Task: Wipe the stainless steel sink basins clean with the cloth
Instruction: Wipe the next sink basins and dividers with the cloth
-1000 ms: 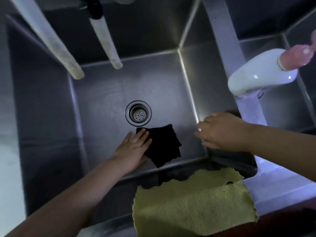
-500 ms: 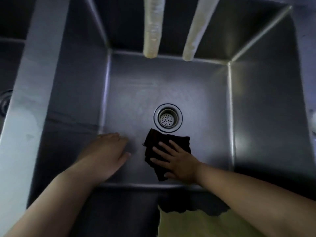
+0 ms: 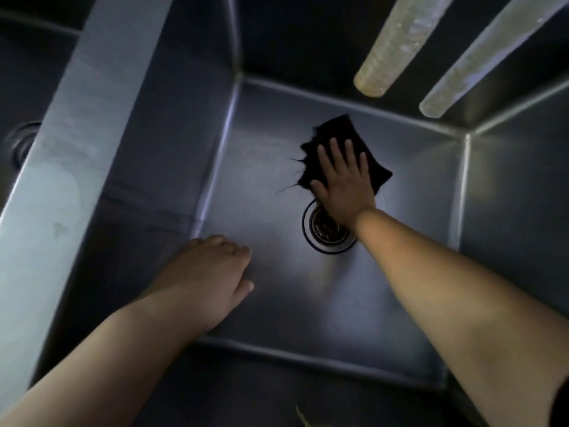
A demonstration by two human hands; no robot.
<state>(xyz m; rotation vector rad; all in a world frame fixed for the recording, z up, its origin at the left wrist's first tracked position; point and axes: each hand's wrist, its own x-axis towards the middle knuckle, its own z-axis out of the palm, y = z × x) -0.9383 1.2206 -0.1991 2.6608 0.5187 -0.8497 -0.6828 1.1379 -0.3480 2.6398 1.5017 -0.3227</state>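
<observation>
While right hand [image 3: 343,183] presses cloth [image 3: 345,155], wrist overlaps drain [image 3: 323,234]; hoses [image 3: 397,41] overhead.

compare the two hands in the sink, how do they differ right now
The right hand lies flat with fingers spread, pressing the black cloth on the basin floor beyond the drain; the left hand holds nothing, its fingers loosely curled. The right hand reaches far into the basin, while the left hand sits nearer, by the left wall. Both are bare and inside the same basin.
</observation>
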